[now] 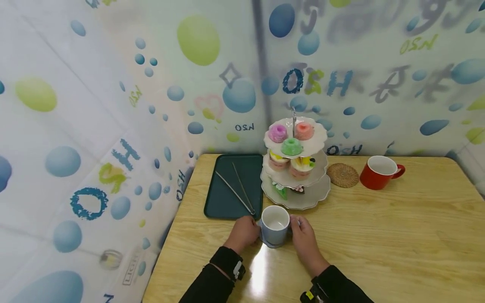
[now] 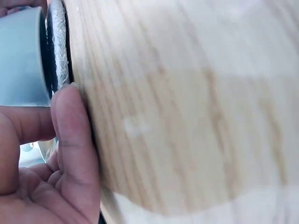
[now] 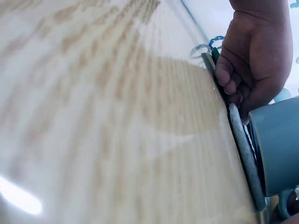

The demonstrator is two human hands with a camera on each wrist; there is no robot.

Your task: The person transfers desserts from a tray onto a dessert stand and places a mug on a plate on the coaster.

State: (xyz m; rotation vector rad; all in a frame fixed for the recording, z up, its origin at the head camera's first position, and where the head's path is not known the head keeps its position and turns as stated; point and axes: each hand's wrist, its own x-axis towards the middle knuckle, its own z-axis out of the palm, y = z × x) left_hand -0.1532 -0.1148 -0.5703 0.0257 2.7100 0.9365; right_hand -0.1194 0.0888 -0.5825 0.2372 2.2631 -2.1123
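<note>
A blue-grey mug with a white inside stands upright on a round blue-grey woven coaster. My left hand pinches the coaster's left edge between thumb and fingers, low by the tabletop. On the mug's other side, my right hand grips the mug handle, with its fingers mostly out of the right wrist view. In that view the coaster shows edge-on under the mug, tilted slightly off the tabletop, with the left hand's fingertips at its far rim.
Behind my left hand lies a dark green tray with metal tongs on it. A three-tier stand of cakes rises just behind the mug. Farther right are a brown woven coaster and a red mug.
</note>
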